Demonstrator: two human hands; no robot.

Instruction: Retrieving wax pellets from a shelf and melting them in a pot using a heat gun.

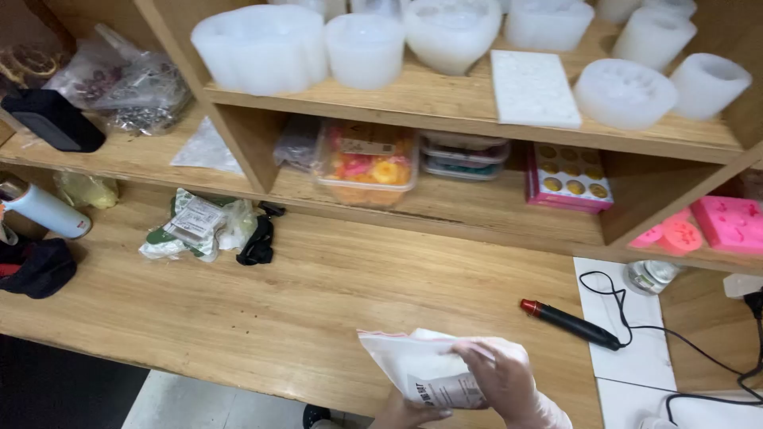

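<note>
Held low at the near edge of the table (302, 318): a clear zip bag (413, 361) with white contents and a printed label, gripped between both hands. Right hand (505, 377), in a thin translucent glove, closed over the bag's right end and label, fingers curled across the front. Left hand (405, 413) mostly out of frame below; only a thumb and part of the palm seen, pressed against the bag's lower edge from underneath. Full grip there could not be made out.

Long axis of the bag ran roughly left to right, tilted slightly down toward the right, the sealed strip at the upper left and pointing away from the right hand. Free end of the bag stuck out left, over bare wood.

Nearest loose thing: a black pen-shaped tool (571, 323) with a red tip, lying up and right of the right hand on a white tile (628, 357), its cord (636, 318) trailing off right. Tool's axis slanted from upper left to lower right, red tip toward the middle of the table. Closer to the right hand than the left, not touching either.

Far left: packets in plastic (195, 226), well apart from both hands. White moulds (262, 48) on the upper shelf, pink moulds (731, 222) on the lower shelf at right.
</note>
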